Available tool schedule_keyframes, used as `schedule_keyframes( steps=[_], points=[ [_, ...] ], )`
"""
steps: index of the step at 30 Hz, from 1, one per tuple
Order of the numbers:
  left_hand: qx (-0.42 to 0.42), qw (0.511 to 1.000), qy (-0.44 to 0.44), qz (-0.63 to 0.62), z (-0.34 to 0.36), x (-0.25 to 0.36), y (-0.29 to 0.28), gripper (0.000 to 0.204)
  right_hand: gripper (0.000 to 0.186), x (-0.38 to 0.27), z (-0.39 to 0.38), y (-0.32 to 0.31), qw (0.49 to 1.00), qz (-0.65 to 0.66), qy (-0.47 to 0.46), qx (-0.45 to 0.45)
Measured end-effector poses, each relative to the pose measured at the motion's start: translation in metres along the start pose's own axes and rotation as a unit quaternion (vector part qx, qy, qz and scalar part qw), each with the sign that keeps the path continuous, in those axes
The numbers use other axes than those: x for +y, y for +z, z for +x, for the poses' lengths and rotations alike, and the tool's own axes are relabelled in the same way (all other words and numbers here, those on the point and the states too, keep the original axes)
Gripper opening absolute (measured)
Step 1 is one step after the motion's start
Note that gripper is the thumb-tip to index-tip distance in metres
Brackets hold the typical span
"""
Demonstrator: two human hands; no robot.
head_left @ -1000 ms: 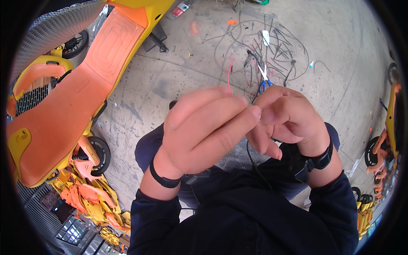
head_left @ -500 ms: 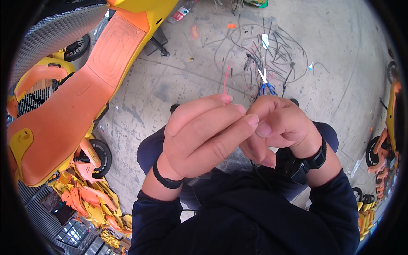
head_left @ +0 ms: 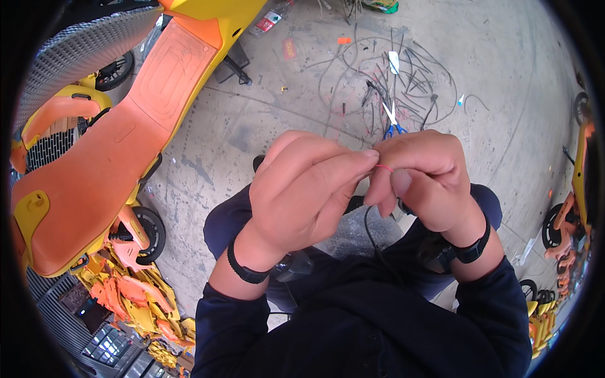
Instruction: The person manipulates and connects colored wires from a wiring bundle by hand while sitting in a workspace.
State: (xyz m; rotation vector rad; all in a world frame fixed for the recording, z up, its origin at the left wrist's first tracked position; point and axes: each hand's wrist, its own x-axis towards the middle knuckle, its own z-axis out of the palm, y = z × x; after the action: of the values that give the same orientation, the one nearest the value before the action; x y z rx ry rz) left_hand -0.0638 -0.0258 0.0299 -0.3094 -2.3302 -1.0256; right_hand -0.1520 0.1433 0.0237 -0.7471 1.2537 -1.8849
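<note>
My left hand [head_left: 302, 195] and my right hand [head_left: 428, 176] are held together close under the camera, fingertips meeting. A thin red wire [head_left: 384, 168] shows between the fingertips of both hands. A black cable [head_left: 372, 236] hangs down from the hands toward my lap. Both wrists wear black bands. On the concrete floor beyond the hands lies a tangle of black wires [head_left: 403, 82] with blue-handled scissors [head_left: 392, 123] at its near edge. How the red wire is held is mostly hidden by the fingers.
An orange and yellow ride-on vehicle body [head_left: 113, 164] stands at the left, with a small black wheel [head_left: 148, 230] near my knee. Orange and yellow parts [head_left: 138, 296] are piled lower left. More such parts [head_left: 561, 233] are at the right edge.
Both hands came down and nearer to the camera. The long upright end of the red wire seen before is now tucked between the fingertips.
</note>
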Motion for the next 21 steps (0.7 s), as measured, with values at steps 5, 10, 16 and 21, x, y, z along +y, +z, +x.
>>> schedule_keyframes(
  steps=[5, 10, 16, 21],
  points=[
    [-0.026, 1.000, -0.010, -0.010, 0.000, 0.000, -0.003, 0.033, 0.017, 0.006, 0.002, 0.002, 0.984, -0.127, -0.123, 0.001],
    [0.060, 0.995, -0.078, -0.018, -0.002, 0.002, 0.007, 0.026, 0.013, 0.009, 0.005, 0.002, 0.961, -0.222, -0.164, 0.024],
    [0.004, 1.000, -0.012, -0.003, 0.000, 0.000, 0.001, 0.024, 0.013, 0.013, 0.009, -0.001, 0.916, -0.333, -0.220, 0.047],
    [-0.002, 0.998, -0.002, 0.057, -0.003, -0.002, 0.006, 0.021, 0.016, 0.020, 0.009, -0.002, 0.896, -0.374, -0.234, 0.051]
  ],
)
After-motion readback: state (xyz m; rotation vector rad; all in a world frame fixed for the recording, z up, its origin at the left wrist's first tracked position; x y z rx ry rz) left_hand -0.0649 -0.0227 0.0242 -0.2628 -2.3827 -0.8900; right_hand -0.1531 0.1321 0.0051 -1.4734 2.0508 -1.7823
